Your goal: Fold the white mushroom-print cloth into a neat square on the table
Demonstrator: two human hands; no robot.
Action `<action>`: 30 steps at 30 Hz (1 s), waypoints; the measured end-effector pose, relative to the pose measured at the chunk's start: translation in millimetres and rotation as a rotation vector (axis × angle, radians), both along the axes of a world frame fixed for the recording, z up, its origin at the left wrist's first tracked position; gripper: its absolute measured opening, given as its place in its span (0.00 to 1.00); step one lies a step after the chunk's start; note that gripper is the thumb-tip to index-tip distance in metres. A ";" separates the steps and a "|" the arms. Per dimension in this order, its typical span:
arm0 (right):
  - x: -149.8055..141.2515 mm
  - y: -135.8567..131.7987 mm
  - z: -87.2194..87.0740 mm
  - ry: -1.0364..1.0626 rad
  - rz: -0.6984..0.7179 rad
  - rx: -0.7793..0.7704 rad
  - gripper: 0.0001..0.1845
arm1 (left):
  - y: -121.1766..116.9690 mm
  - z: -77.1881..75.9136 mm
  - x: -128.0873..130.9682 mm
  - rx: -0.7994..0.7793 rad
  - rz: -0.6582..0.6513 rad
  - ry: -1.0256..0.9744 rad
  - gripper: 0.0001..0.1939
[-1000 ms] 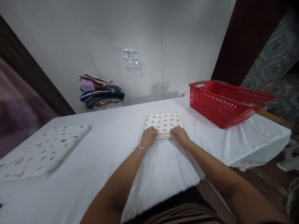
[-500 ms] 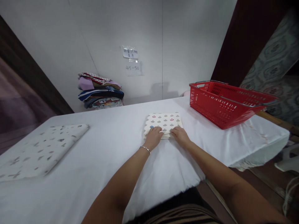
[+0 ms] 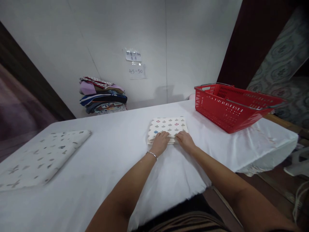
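In the head view, a folded white cloth (image 3: 169, 123) with grey, red and blue prints lies flat on the white-covered table (image 3: 116, 145). Its layered folds show along the near edge. My left hand (image 3: 161, 141), with a bracelet at the wrist, grips that edge left of its middle, fingers on top. On the right part of the same edge, my right hand (image 3: 185, 140) holds the layers with bent fingers. Both thumbs are partly hidden. Far to the left lies a larger folded white cloth (image 3: 48, 158) with grey prints, touched by neither hand.
A red plastic basket (image 3: 222, 111) with metal handles stands at the table's right end. Behind the table, a pile of folded fabrics (image 3: 103, 96) sits against the wall. Two paper signs (image 3: 137, 71) are taped there. Part of a white stool (image 3: 298, 162) shows at the right.
My left hand has shifted slightly right along the cloth's near edge, uncovering more of the blue print. The camera view has moved a little; the cloth stays in place.
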State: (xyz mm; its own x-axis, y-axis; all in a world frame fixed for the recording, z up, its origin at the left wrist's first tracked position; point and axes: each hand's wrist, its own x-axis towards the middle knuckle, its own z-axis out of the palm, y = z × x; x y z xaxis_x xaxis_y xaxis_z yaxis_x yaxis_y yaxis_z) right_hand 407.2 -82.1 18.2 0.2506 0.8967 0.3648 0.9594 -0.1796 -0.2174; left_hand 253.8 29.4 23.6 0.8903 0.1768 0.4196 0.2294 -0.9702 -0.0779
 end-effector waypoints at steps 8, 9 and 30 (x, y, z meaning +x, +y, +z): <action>-0.9 -0.7 0.5 -0.059 0.018 -0.027 0.12 | -1.7 -1.2 5.7 -0.024 -0.002 0.032 0.11; -1.4 -1.5 0.0 -0.069 0.028 -0.026 0.12 | -2.3 -2.5 4.1 -0.025 -0.003 0.022 0.10; -11.0 4.0 -0.4 -0.090 0.064 -0.005 0.09 | -5.7 -4.8 -1.4 -0.209 0.175 -0.035 0.08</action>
